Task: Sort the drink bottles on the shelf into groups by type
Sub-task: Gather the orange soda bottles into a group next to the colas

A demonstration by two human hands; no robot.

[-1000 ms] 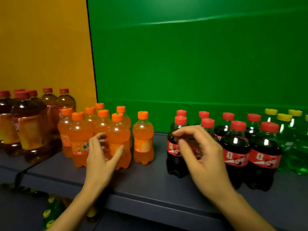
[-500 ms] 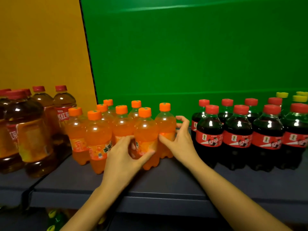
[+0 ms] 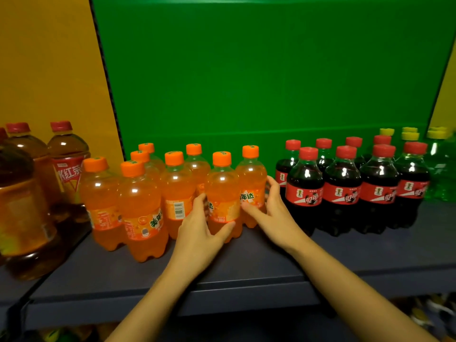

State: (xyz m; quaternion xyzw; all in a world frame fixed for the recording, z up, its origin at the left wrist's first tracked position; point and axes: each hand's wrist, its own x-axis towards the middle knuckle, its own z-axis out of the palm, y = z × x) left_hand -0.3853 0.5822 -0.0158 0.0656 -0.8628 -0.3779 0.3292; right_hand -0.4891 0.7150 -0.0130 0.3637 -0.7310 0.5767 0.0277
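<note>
Several small orange soda bottles (image 3: 138, 203) with orange caps stand clustered left of centre on the dark shelf (image 3: 246, 272). My left hand (image 3: 199, 225) wraps the lower front of one orange bottle (image 3: 222, 193). My right hand (image 3: 274, 208) cups the rightmost orange bottle (image 3: 251, 178), thumb on its label, fingers behind its right side. Right of them stand several cola bottles (image 3: 343, 191) with red caps in two rows. Green bottles (image 3: 441, 169) with yellow caps sit at the far right. Large iced tea bottles (image 3: 66, 164) with red caps stand at the far left.
A green back panel (image 3: 259, 70) and a yellow panel (image 3: 47, 70) close off the shelf behind the bottles. The shelf's front edge (image 3: 222, 290) runs below my forearms. More bottles show dimly on a lower shelf (image 3: 431, 309).
My right hand left the cola bottles and moved left onto the rightmost orange bottle. That bottle now stands against the orange group. My left hand stayed on a front orange bottle.
</note>
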